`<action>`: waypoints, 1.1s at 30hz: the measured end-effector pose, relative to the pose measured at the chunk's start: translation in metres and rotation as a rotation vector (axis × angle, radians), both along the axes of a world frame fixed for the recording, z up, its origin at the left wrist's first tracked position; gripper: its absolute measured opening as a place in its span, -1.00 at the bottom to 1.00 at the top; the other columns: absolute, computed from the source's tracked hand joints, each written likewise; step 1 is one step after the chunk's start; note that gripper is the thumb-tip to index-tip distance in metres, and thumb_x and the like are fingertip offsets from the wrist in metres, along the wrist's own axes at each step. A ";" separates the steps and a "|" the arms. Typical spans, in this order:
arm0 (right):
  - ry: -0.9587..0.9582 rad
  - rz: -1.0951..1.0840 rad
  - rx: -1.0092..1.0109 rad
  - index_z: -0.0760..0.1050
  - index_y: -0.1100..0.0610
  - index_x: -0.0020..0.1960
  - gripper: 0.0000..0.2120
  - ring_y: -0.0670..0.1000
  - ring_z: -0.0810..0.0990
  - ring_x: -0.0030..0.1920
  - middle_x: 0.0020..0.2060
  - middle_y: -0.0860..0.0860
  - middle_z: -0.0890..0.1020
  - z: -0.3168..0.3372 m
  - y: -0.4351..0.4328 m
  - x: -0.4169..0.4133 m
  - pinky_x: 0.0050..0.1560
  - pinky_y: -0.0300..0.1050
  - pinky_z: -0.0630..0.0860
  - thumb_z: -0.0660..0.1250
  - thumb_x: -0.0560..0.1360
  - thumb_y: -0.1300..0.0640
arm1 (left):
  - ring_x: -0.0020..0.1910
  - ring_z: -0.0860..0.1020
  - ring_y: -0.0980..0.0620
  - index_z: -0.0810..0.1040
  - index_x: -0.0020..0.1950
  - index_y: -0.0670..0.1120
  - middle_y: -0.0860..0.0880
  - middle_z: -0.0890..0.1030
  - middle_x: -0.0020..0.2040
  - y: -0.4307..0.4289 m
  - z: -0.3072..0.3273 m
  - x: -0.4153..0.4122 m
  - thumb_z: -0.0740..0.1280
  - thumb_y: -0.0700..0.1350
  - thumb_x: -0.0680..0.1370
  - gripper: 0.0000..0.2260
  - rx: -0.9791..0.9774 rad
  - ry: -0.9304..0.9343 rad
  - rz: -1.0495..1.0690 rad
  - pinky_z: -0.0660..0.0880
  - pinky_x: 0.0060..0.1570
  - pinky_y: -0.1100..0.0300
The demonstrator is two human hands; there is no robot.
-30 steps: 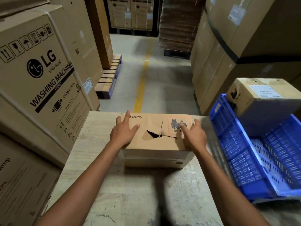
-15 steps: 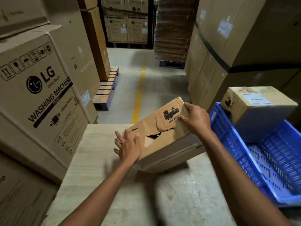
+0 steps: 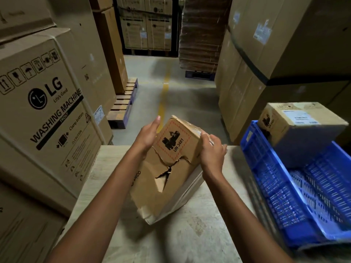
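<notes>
A torn brown PICO cardboard box [image 3: 167,168] with a UN 3481 battery label stands tilted on one end on the pale wooden table [image 3: 190,240]. My left hand [image 3: 147,134] lies flat against its upper left side, fingers straight. At the upper right edge my right hand [image 3: 212,150] grips the box with curled fingers. A ragged tear gapes in the middle of the box's facing panel.
A blue plastic crate [image 3: 296,196] sits to the right, with a second cardboard box [image 3: 302,126] resting on its far rim. Large LG washing machine cartons [image 3: 43,114] stand at the left. Stacked cartons [image 3: 275,63] line the right. A floor aisle with a yellow line [image 3: 163,103] runs ahead.
The box went from lying flat to standing steeply on end, turned so its label end points up. My left hand slid up its left side; my right hand stayed at the raised end.
</notes>
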State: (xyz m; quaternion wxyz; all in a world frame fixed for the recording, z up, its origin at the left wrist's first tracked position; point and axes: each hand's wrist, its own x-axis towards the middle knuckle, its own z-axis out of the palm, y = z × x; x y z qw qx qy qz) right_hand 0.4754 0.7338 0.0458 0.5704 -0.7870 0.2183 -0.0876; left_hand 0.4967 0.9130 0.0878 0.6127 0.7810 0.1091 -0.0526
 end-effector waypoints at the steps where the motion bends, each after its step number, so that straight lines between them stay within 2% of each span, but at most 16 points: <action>1: 0.022 -0.004 0.092 0.49 -0.03 0.35 -0.50 0.05 0.42 0.32 0.36 0.05 0.37 0.001 0.000 0.001 0.29 0.12 0.48 0.20 0.55 -0.30 | 0.24 0.51 -0.10 0.53 0.29 0.07 -0.09 0.57 0.23 -0.001 -0.001 -0.003 0.02 0.27 0.66 -0.55 -0.028 0.021 -0.035 0.42 0.13 -0.01; 3: 0.000 0.014 0.245 0.52 -0.01 0.28 -0.46 0.05 0.53 0.20 0.26 0.02 0.48 0.002 0.000 0.001 0.18 0.11 0.57 0.26 0.44 -0.32 | 0.16 0.56 -0.05 0.58 0.06 0.16 0.02 0.63 0.09 -0.004 -0.003 -0.011 -0.02 0.33 0.64 -0.55 0.021 -0.001 -0.069 0.46 0.12 -0.01; 4: -0.028 0.025 0.294 0.55 -0.01 0.21 -0.46 0.07 0.57 0.19 0.21 0.02 0.55 0.002 -0.002 0.000 0.18 0.13 0.58 0.28 0.38 -0.31 | 0.12 0.60 -0.04 0.60 0.02 0.14 0.03 0.66 0.03 -0.004 -0.004 -0.015 -0.03 0.39 0.60 -0.49 0.058 -0.017 -0.073 0.50 0.10 -0.03; 6: -0.110 0.064 0.386 0.60 0.00 0.14 -0.59 0.06 0.60 0.21 0.16 0.00 0.62 0.002 -0.007 -0.006 0.23 0.12 0.57 0.33 0.39 -0.18 | 0.03 0.64 0.00 0.63 0.06 0.10 0.01 0.69 -0.05 -0.004 -0.009 -0.023 -0.02 0.45 0.54 -0.41 0.048 -0.052 -0.014 0.54 0.05 -0.01; 8: -0.188 0.170 0.459 0.64 0.07 0.15 -0.70 0.00 0.51 0.33 0.30 0.03 0.59 0.003 -0.013 -0.012 0.22 -0.14 0.56 0.34 0.45 0.05 | -0.06 0.66 0.07 0.63 0.09 0.03 0.03 0.71 -0.10 -0.002 -0.015 -0.034 0.05 0.38 0.59 -0.46 -0.068 -0.096 0.158 0.54 -0.05 0.08; 9: -0.216 0.241 0.474 0.66 0.12 0.11 -0.75 -0.04 0.46 0.37 0.38 0.05 0.52 0.002 -0.014 -0.014 0.13 -0.31 0.54 0.32 0.48 0.16 | -0.10 0.68 0.06 0.62 0.09 -0.01 0.01 0.71 -0.11 0.000 -0.019 -0.039 0.09 0.33 0.61 -0.50 -0.163 -0.107 0.246 0.55 -0.08 0.08; 10: -0.233 0.315 0.471 0.67 0.17 0.06 -0.78 -0.08 0.44 0.38 0.43 0.05 0.46 0.001 -0.013 -0.017 0.05 -0.40 0.52 0.30 0.49 0.25 | -0.10 0.69 0.01 0.61 0.08 -0.03 -0.03 0.71 -0.09 0.002 -0.024 -0.046 0.15 0.29 0.62 -0.56 -0.251 -0.130 0.298 0.58 -0.06 0.04; 12: -0.278 0.433 0.419 0.68 0.21 -0.05 -0.80 -0.17 0.48 0.33 0.43 -0.03 0.43 -0.007 -0.014 -0.023 0.04 -0.37 0.52 0.29 0.43 0.27 | 0.02 0.69 -0.10 0.59 0.09 0.02 -0.11 0.69 0.04 0.003 -0.039 -0.057 0.27 0.19 0.61 -0.73 -0.314 -0.207 0.321 0.62 0.02 -0.08; 15: -0.321 0.449 0.383 0.68 0.17 -0.19 -0.78 -0.24 0.46 0.35 0.44 -0.04 0.46 -0.020 -0.016 -0.028 0.13 -0.27 0.50 0.26 0.32 0.24 | 0.18 0.61 -0.08 0.59 0.13 0.17 -0.09 0.58 0.22 0.002 -0.062 -0.073 0.35 0.10 0.54 -0.81 -0.248 -0.285 0.335 0.61 0.11 -0.09; 17: -0.309 0.419 0.369 0.67 0.17 -0.25 -0.79 -0.21 0.48 0.35 0.42 -0.06 0.48 -0.028 -0.017 -0.034 0.05 -0.26 0.54 0.25 0.32 0.24 | 0.23 0.55 0.02 0.59 0.16 0.19 -0.02 0.54 0.24 0.000 -0.073 -0.083 0.35 0.06 0.50 -0.76 -0.141 -0.327 0.321 0.57 0.19 -0.05; 20: -0.281 0.351 0.358 0.66 0.19 -0.27 -0.78 -0.18 0.51 0.32 0.37 -0.11 0.52 -0.037 -0.016 -0.042 -0.04 -0.28 0.57 0.27 0.43 0.34 | 0.18 0.49 0.25 0.60 0.19 0.04 0.06 0.51 0.19 -0.003 -0.082 -0.087 0.37 -0.10 0.54 -0.77 -0.008 -0.401 0.288 0.47 0.29 0.07; 22: -0.269 0.318 0.327 0.65 0.21 -0.24 -0.71 -0.17 0.51 0.33 0.40 -0.08 0.51 -0.042 -0.015 -0.045 -0.04 -0.28 0.58 0.25 0.52 0.44 | 0.18 0.49 0.22 0.61 0.15 -0.03 0.02 0.50 0.17 -0.004 -0.085 -0.088 0.38 -0.24 0.56 -0.80 0.107 -0.442 0.289 0.45 0.30 0.06; 25: -0.272 0.289 0.174 0.66 0.16 -0.21 -0.74 -0.09 0.52 0.35 0.39 -0.08 0.53 -0.046 -0.015 -0.049 0.06 -0.18 0.63 0.29 0.53 0.40 | 0.20 0.50 0.06 0.65 0.10 -0.12 -0.04 0.50 0.18 -0.002 -0.087 -0.093 0.40 -0.24 0.56 -0.86 0.299 -0.481 0.273 0.52 0.24 0.00; 27: -0.302 0.262 -0.071 0.65 0.06 -0.19 -0.79 -0.06 0.55 0.33 0.36 -0.08 0.57 -0.045 -0.015 -0.053 0.16 -0.05 0.61 0.35 0.51 0.31 | 0.22 0.49 0.00 0.67 0.06 -0.16 -0.08 0.51 0.19 0.003 -0.085 -0.097 0.42 -0.21 0.55 -0.89 0.437 -0.558 0.250 0.56 0.17 0.01; 30: -0.466 0.309 -0.486 0.66 0.07 -0.08 -0.91 0.01 0.57 0.26 0.30 0.01 0.61 -0.041 -0.013 -0.060 0.16 -0.17 0.48 0.41 0.50 0.22 | 0.10 0.53 -0.06 0.67 -0.01 -0.21 -0.14 0.57 0.08 0.005 -0.078 -0.102 0.39 -0.15 0.55 -0.86 0.666 -0.787 0.158 0.59 -0.01 0.07; 33: -0.554 0.450 -0.593 0.67 0.12 0.00 -0.87 0.02 0.62 0.19 0.21 0.04 0.66 -0.041 -0.005 -0.066 0.12 -0.07 0.59 0.40 0.48 0.17 | -0.02 0.58 -0.07 0.66 -0.03 -0.22 -0.13 0.59 -0.01 -0.002 -0.074 -0.106 0.33 -0.12 0.56 -0.81 0.721 -0.856 0.035 0.60 -0.08 0.03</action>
